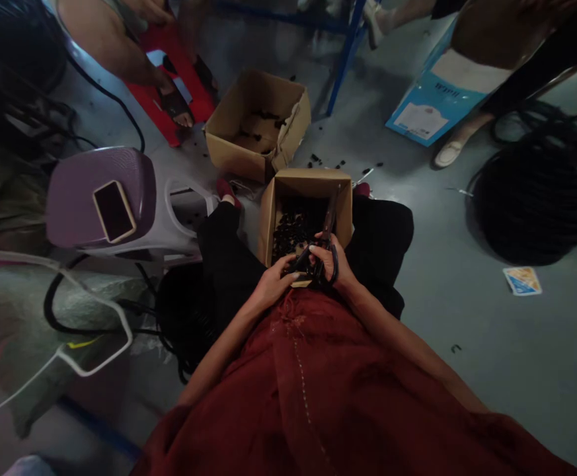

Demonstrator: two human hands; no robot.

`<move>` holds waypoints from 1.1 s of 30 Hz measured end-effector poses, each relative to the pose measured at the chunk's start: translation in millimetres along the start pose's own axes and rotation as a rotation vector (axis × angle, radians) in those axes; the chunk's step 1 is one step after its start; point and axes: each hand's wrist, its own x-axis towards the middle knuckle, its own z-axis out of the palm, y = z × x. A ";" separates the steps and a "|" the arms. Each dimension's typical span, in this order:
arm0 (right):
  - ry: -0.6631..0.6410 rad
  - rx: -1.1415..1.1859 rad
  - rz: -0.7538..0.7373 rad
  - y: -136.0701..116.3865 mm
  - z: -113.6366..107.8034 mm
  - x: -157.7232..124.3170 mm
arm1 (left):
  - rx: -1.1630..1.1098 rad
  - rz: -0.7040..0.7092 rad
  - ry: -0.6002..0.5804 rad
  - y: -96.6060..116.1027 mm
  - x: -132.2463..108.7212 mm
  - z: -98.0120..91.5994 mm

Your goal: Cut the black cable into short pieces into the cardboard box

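Two hands, left [271,284], right [330,259], closed on black scissors [328,225] above a cardboard box [312,177]

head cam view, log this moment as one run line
left hand: at scissors, grasp unclear | right hand: holds black-handled metal scissors | below: open brown cardboard box of small black pieces
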 end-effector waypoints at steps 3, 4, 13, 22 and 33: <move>0.031 -0.050 0.015 3.7 -4.7 3.2 | 0.045 0.039 0.096 3.5 14.5 10.8; 0.018 -0.065 0.030 4.8 -7.5 4.0 | 0.047 0.038 0.113 3.6 18.2 9.6; -0.168 -0.412 0.209 18.0 -62.4 -12.8 | -0.201 -0.063 0.216 -9.0 34.5 -20.4; -0.370 -0.834 0.110 5.4 -51.4 -33.5 | -0.082 0.077 0.235 -12.2 33.2 -23.3; -0.455 -0.956 0.051 1.4 -38.9 -20.8 | 0.169 0.194 0.115 -17.8 31.7 -23.9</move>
